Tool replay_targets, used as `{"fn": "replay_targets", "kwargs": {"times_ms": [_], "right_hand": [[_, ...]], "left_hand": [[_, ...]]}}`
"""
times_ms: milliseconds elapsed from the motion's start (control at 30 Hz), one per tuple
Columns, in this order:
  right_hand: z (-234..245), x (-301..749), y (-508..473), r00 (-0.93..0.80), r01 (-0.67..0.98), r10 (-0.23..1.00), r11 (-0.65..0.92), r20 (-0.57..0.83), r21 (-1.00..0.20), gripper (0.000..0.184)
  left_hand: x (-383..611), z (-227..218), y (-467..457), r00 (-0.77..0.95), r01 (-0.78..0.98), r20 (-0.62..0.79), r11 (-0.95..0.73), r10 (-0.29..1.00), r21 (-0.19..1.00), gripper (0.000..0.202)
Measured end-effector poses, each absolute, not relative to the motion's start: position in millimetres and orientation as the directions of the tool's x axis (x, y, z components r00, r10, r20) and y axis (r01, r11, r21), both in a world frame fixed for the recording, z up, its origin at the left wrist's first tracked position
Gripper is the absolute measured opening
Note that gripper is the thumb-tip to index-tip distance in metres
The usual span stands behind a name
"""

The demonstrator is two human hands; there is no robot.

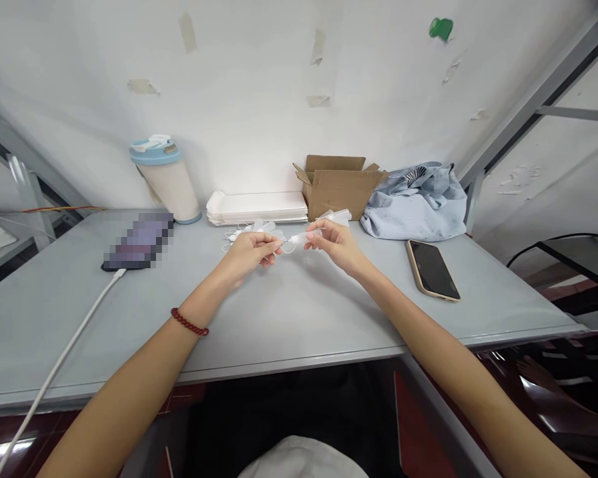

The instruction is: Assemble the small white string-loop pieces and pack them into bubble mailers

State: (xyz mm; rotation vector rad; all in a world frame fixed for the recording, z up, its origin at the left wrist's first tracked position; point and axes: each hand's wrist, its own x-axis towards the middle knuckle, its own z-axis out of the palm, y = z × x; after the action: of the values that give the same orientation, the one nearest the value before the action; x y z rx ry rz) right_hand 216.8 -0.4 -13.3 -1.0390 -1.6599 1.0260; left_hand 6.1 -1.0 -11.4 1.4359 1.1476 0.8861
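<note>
Above the middle of the grey table, my left hand [256, 251] and my right hand [336, 244] are close together with a short gap between the fingertips. My right hand is closed on a small white translucent piece [298, 239] that points left. A thin white string [290, 251] curves in a loop below its tip. My left thumb and finger pinch the string's end near that tip; the exact grip is too small to make out. Behind my left hand lies a pile of similar white pieces with string loops [239, 230]. More translucent pieces [339, 216] lie behind my right hand.
Along the wall stand a cream tumbler with a blue lid [169, 182], a stack of white flat pieces [259, 207], an open cardboard box [341, 189] and a light-blue cloth bag [418, 206]. One phone [432, 271] lies right; a blurred, cabled device [138, 242] lies left on the table [299, 332].
</note>
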Motion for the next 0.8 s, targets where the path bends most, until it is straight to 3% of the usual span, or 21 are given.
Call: {"fn": "replay_targets", "kwargs": {"times_ms": [800], "right_hand": [[-23.7, 213.3, 0.4, -0.306, 0.190, 0.927, 0.285, 0.219, -0.940, 0.030]], "left_hand": [[9.4, -17.1, -3.8, 0.266, 0.222, -0.075, 0.015, 0.961, 0.975, 0.020]]}}
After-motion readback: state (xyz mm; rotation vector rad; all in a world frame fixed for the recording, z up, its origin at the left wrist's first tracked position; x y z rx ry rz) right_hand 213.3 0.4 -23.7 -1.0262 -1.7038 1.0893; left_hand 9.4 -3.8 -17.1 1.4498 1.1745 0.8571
